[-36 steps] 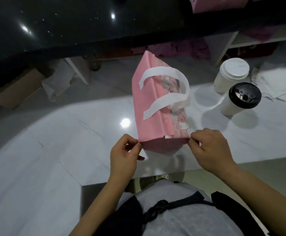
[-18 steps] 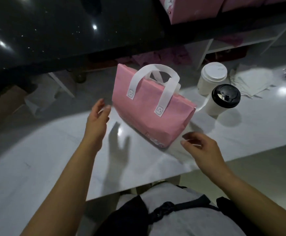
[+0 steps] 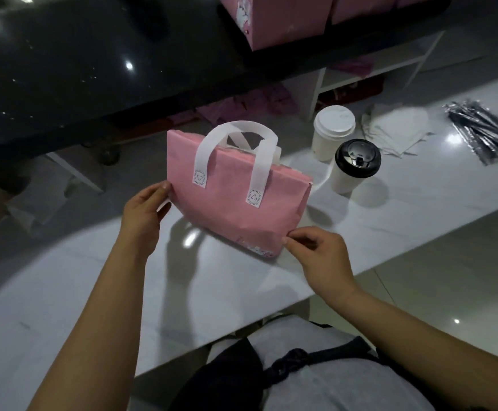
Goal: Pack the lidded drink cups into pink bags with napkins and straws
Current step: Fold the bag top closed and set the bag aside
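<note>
One pink bag (image 3: 232,203) is held by the left hand (image 3: 142,213) and pinched by the right hand (image 3: 321,259); two cups are set nearby, a white-lidded cup (image 3: 332,133) and a black-lidded cup (image 3: 356,164).

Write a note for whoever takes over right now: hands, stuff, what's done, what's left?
Hands: left grip holds the pink bag by its left edge; right grip pinches its lower right corner.
Bag: upright on the white counter, handles up, mouth barely open.
Behind it to the right stand the white-lidded cup and black-lidded cup; napkins and wrapped straws lie further right.
Done: bag set up.
Left: open it, put in cups, napkins, straws.
</note>
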### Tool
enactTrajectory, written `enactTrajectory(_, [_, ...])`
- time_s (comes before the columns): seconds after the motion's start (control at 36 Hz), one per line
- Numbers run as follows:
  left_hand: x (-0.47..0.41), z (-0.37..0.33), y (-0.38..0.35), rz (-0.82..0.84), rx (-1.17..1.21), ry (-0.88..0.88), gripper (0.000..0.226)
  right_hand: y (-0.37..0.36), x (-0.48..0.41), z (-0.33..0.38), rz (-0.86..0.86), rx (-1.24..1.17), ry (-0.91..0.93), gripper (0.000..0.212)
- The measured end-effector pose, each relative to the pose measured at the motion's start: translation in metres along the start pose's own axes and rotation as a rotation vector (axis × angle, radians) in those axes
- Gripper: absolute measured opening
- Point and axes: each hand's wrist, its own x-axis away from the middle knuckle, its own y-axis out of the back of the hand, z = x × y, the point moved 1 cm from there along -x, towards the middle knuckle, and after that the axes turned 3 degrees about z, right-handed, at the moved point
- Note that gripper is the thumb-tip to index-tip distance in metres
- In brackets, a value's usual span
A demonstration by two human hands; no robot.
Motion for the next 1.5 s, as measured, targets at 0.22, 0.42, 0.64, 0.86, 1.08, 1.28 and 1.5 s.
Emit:
enactTrajectory(0.22, [0.009, 0.012, 0.006, -0.058, 0.222, 0.041, 0.021, 0.007, -0.004, -0.005, 0.162, -0.052, -0.015, 0.012])
enactTrajectory(0.42, [0.027, 0.020, 0.003, -0.088, 0.194, 0.093, 0.015, 0.024, -0.004, -0.010, 0.266, 0.025, 0.029, 0.008])
enactTrajectory(0.64, [0.067, 0.021, 0.000, 0.021, 0.069, 0.077, 0.012, 0.043, -0.014, -0.013, 0.066, -0.112, -0.039, 0.006])
enactTrajectory(0.86, [0.116, 0.024, -0.019, 0.275, -0.053, 0.069, 0.027, 0.063, -0.047, -0.016, -0.064, -0.131, -0.110, 0.017])
enactTrajectory(1.08, [0.123, 0.027, -0.022, 0.210, 0.000, 0.057, 0.011, 0.059, -0.066, -0.002, -0.090, -0.255, -0.253, 0.022])
enactTrajectory(1.28, [0.088, 0.019, 0.006, -0.048, -0.224, -0.093, 0.047, 0.039, -0.030, -0.014, -0.098, -0.102, -0.365, 0.013])
enactTrajectory(1.5, [0.044, 0.007, 0.000, 0.251, -0.378, 0.048, 0.080, 0.004, -0.006, -0.016, 0.322, -0.207, -0.545, 0.036])
